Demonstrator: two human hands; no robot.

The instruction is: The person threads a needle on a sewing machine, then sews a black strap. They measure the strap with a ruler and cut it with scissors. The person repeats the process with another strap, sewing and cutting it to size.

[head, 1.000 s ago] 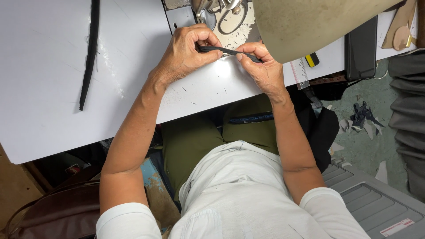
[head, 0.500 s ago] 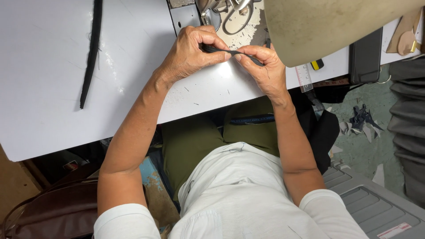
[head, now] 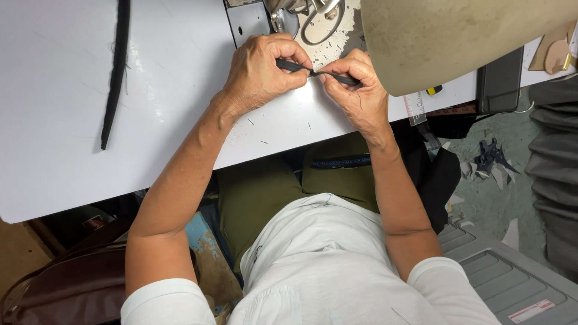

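The left hand (head: 262,69) is curled closed, thumb and fingers pinched on one end of a short, narrow black strip (head: 316,72). The right hand (head: 355,90) is closed the same way on the other end, so that the one strip runs between the two hands, just above the white table (head: 180,120), with its middle showing in the small gap between the thumbs. Both hands rest near the table's near edge.

Just beyond the hands lies one metal plate (head: 250,24) set into the table, and on it the lower metal parts of a sewing machine (head: 301,9). The machine's large beige body (head: 457,36) rises just beyond the right hand and hides the table there. Just outside the right hand, one ruler (head: 415,108) sticks out over the table's edge, with a small yellow and black object (head: 433,90) touching the beige body beside it. Further out on that side stands one dark flat case (head: 500,81).

Well out from the left hand, one long black strip (head: 114,72) lies straight on the table, apart from everything else.

On the floor, beyond the right forearm, a handful of dark and pale fabric scraps (head: 490,159) lie scattered. Below the left elbow sits one brown leather bag (head: 66,289).
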